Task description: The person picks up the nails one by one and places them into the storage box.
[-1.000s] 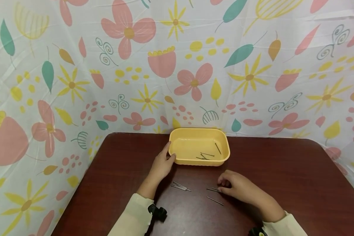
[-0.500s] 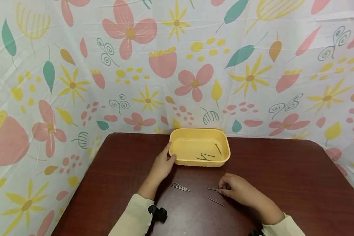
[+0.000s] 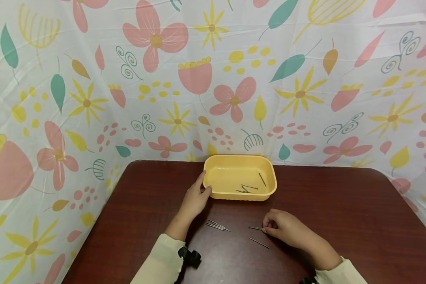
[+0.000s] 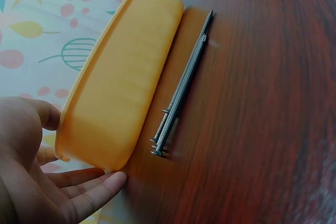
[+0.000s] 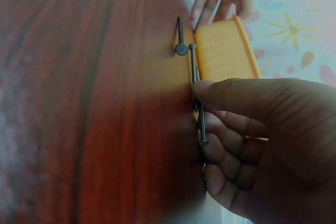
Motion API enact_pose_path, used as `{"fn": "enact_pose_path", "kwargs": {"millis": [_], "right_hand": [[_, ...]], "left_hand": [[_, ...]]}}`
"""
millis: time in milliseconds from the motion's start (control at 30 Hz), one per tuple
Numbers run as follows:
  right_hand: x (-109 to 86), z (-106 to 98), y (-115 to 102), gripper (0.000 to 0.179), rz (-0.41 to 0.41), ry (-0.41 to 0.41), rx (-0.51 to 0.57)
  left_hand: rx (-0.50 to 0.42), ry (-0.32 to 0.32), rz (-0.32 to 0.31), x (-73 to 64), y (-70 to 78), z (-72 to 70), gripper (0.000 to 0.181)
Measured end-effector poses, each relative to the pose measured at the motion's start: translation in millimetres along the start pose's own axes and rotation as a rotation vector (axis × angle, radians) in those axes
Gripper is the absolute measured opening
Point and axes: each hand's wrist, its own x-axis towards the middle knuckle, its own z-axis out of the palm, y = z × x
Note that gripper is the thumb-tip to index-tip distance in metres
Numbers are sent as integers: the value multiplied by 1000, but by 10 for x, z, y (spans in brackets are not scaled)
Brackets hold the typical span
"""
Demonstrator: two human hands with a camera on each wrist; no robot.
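My left hand (image 3: 195, 199) holds the left end of a yellow plastic tray (image 3: 220, 195), thumb at the rim and fingers along the end wall. Inside the tray lie several nails (image 3: 250, 186). Low over the table, my right hand (image 3: 287, 227) pinches nails (image 5: 200, 119) between thumb and fingers; heads show at both ends of the pinched bunch in the right wrist view. Close in front of that hand lies a single nail (image 3: 259, 242). Between the hands, several more nails (image 4: 181, 87) lie side by side in front of the tray.
The dark red-brown wooden table (image 3: 145, 185) has rounded far corners. Behind it and to the left hangs a white cloth (image 3: 305, 130) printed with flowers and leaves. A black wrist camera (image 3: 189, 256) sits at the left sleeve.
The right fingers have drawn together over the nails beneath them, and fewer of these show in the head view. The left hand and the tray stay in place.
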Motion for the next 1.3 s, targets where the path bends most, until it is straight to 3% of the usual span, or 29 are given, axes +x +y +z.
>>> {"fn": "enact_pose_path", "kwargs": {"millis": [700, 1300], "right_hand": [[-6, -5, 10, 15, 7, -24, 24], [-19, -48, -29, 14, -5, 20, 13]], "left_hand": [[-5, 0, -4, -22, 30, -6, 64], [-1, -1, -1, -21, 19, 0, 64]]}}
